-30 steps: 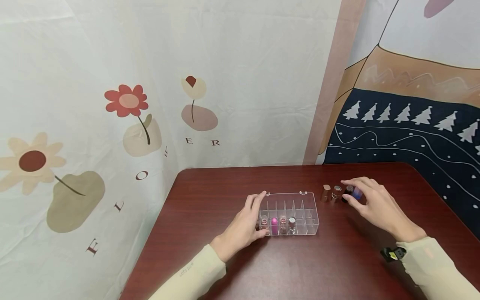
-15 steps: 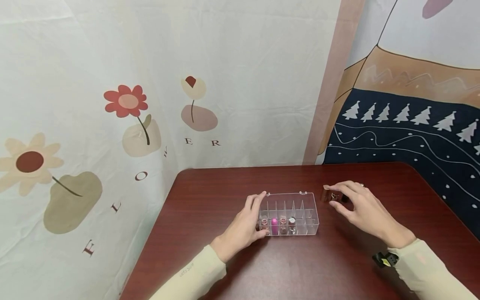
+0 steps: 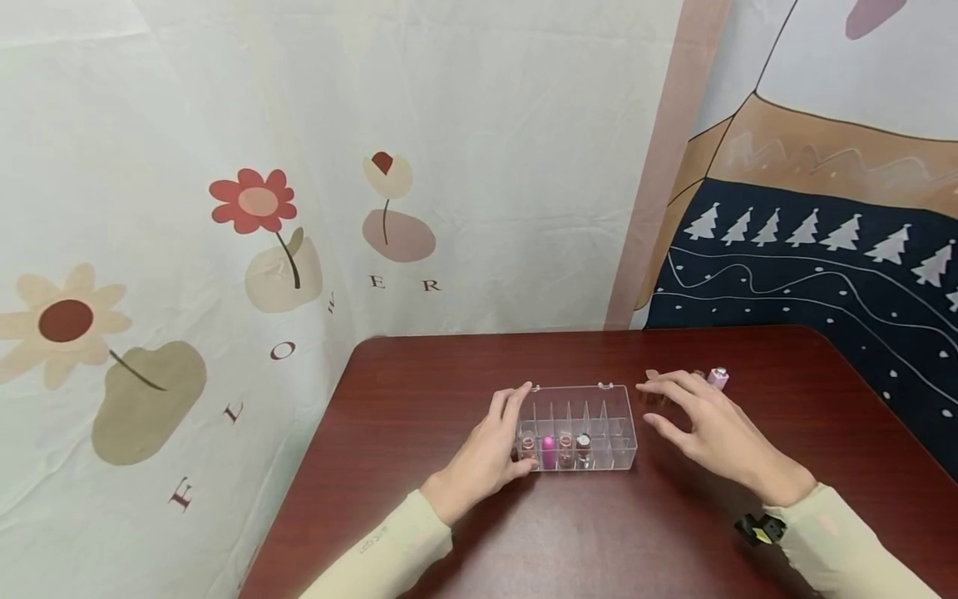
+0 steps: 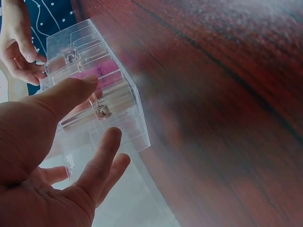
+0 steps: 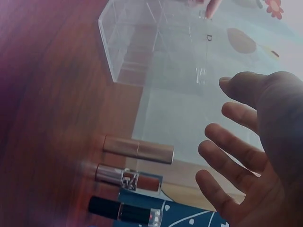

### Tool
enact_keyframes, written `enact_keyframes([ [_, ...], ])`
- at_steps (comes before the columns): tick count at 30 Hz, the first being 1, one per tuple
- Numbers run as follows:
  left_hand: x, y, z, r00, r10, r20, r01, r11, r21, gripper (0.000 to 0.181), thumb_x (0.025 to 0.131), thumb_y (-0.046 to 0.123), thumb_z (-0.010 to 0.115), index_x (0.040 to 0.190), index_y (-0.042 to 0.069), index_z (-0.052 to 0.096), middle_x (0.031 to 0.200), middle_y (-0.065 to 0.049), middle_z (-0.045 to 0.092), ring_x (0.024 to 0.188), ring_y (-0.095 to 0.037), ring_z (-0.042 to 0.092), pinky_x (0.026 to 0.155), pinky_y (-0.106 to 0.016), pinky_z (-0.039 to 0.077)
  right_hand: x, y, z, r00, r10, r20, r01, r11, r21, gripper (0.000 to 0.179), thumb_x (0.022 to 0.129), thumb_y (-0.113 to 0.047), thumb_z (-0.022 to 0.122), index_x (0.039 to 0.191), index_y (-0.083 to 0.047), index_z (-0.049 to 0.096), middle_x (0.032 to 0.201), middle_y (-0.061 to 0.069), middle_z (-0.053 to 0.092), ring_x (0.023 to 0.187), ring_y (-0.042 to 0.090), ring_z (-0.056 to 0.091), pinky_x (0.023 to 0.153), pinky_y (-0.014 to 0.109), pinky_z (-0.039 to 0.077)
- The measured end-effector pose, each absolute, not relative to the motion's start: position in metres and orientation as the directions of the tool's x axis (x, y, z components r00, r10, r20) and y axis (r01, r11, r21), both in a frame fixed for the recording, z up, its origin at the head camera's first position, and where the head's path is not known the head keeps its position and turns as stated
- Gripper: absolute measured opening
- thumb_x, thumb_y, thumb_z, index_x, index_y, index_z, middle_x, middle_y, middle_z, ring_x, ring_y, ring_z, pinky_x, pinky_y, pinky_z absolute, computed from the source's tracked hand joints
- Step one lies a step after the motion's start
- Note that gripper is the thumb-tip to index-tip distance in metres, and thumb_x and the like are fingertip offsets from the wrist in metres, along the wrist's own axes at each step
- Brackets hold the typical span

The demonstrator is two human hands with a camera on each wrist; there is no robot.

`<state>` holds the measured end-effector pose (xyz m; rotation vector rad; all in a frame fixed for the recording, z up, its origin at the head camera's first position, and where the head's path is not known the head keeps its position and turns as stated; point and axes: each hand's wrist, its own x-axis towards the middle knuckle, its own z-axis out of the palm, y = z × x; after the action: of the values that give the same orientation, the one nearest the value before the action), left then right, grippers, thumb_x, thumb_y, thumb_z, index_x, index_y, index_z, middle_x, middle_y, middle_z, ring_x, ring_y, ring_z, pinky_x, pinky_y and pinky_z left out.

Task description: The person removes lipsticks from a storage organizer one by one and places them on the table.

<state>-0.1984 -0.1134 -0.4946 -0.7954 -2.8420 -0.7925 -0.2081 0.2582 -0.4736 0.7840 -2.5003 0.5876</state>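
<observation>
A clear plastic divided box (image 3: 624,456) stands on the table. My left hand (image 3: 482,445) holds its left end, thumb at the front and fingers toward the back corner. A pink lipstick (image 3: 549,452) and several other tubes stand in its front compartments. My right hand (image 3: 711,428), fingers spread and holding nothing, hovers close by a row of upright lipsticks to the box's right. The right wrist view shows a rose-gold tube (image 5: 138,149), a silver tube with a window (image 5: 129,178) and a black tube (image 5: 120,211). In the head view, the hand hides much of this row.
Behind the right hand stands a pale pink tube (image 3: 718,378). The dark red wooden table (image 3: 569,532) meets printed cloth hangings (image 3: 509,208) at its back and sides.
My right hand has shifted left along the row of lipsticks, uncovering the pale pink tube at the right. My left hand and the box have stayed in place.
</observation>
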Motion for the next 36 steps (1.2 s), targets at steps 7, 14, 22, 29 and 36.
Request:
enact_keyframes([
  [7, -0.199, -0.113, -0.495, -0.863, 0.458, 0.214, 0.502, 0.726, 0.469, 0.122, 0.092, 0.014, 0.102, 0.184, 0.01, 0.022, 0.168, -0.02, 0.046, 0.081, -0.007, 0.058, 0.091, -0.028, 0.068, -0.206, 0.249, -0.476, -0.719, -0.442, 0.537, -0.638, 0.726, -0.256, 0.055, 0.09, -0.016, 0.101, 0.141, -0.02, 0.082, 0.143, 0.005, 0.078, 0.142, 0.037, 0.073, 0.13, 0.007, 0.034],
  [14, -0.198, -0.113, -0.495, -0.861, 0.46, 0.215, 0.504, 0.723, 0.472, 0.122, 0.092, 0.012, 0.102, 0.184, 0.01, 0.023, 0.168, -0.019, 0.046, 0.082, -0.008, 0.059, 0.091, -0.028, 0.068, -0.203, 0.24, -0.48, -0.704, -0.473, 0.53, -0.662, 0.708, -0.246, 0.054, 0.089, -0.019, 0.103, 0.139, -0.019, 0.082, 0.135, 0.001, 0.079, 0.135, 0.035, 0.074, 0.109, 0.067, 0.06],
  [22, -0.198, -0.114, -0.494, -0.864, 0.46, 0.205, 0.499, 0.725, 0.475, 0.122, 0.092, 0.012, 0.102, 0.184, 0.011, 0.022, 0.168, -0.02, 0.046, 0.083, -0.008, 0.06, 0.091, -0.028, 0.069, -0.203, 0.227, -0.482, -0.649, -0.52, 0.556, -0.709, 0.678, -0.194, 0.057, 0.086, -0.023, 0.104, 0.138, -0.017, 0.083, 0.135, 0.001, 0.08, 0.127, 0.024, 0.075, 0.104, 0.056, 0.06],
  [29, -0.199, -0.114, -0.495, -0.861, 0.465, 0.207, 0.504, 0.726, 0.468, 0.122, 0.093, 0.013, 0.101, 0.185, 0.01, 0.021, 0.169, -0.021, 0.045, 0.083, -0.009, 0.06, 0.093, -0.03, 0.069, -0.207, 0.219, -0.484, -0.609, -0.567, 0.554, -0.75, 0.639, -0.171, 0.059, 0.084, -0.024, 0.105, 0.138, -0.017, 0.082, 0.133, -0.002, 0.08, 0.123, 0.018, 0.074, 0.104, 0.054, 0.062],
  [36, -0.2, -0.115, -0.496, -0.859, 0.468, 0.206, 0.505, 0.716, 0.482, 0.122, 0.093, 0.013, 0.101, 0.185, 0.011, 0.021, 0.17, -0.021, 0.045, 0.082, -0.008, 0.059, 0.093, -0.028, 0.068, -0.209, 0.208, -0.485, -0.614, -0.595, 0.518, -0.758, 0.629, -0.176, 0.057, 0.088, -0.033, 0.103, 0.137, -0.014, 0.082, 0.132, -0.002, 0.079, 0.122, 0.019, 0.074, 0.103, 0.053, 0.065],
])
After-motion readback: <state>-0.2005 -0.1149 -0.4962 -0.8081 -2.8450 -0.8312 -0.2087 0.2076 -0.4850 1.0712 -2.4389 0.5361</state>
